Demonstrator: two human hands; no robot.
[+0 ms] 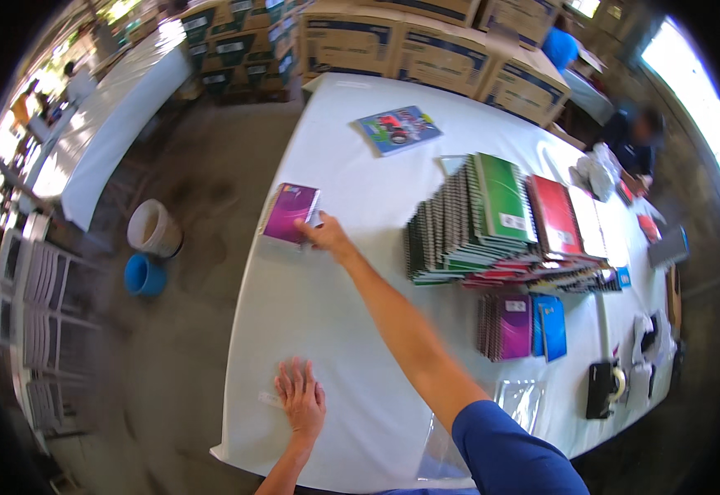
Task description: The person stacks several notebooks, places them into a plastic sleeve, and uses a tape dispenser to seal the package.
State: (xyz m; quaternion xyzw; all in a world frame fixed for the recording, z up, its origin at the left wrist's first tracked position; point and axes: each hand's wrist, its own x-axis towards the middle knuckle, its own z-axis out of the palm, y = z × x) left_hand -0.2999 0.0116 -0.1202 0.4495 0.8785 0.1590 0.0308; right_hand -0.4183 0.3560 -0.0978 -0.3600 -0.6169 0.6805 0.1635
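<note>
My right hand (328, 235) stretches across the white table to a purple spiral notebook (290, 213) lying at its left edge. The fingertips touch the notebook's lower right corner, with thumb and fingers apart. Nearer to me, my left hand (302, 402) lies open and flat on the table, beside or partly over a small pale strip (271, 399). To the right stand stacks of spiral notebooks, with a green notebook (504, 198) and a red notebook (554, 216) on top. Closer in are a smaller purple notebook stack (508, 327) and blue notebooks (550, 327).
A colourful book (398, 129) lies at the table's far end, before stacked cardboard boxes (438, 59). Clear plastic sleeves (518, 406) and a tape dispenser (603, 388) are at the near right. Left, on the floor, stand a white bucket (153, 228) and a blue bucket (144, 275).
</note>
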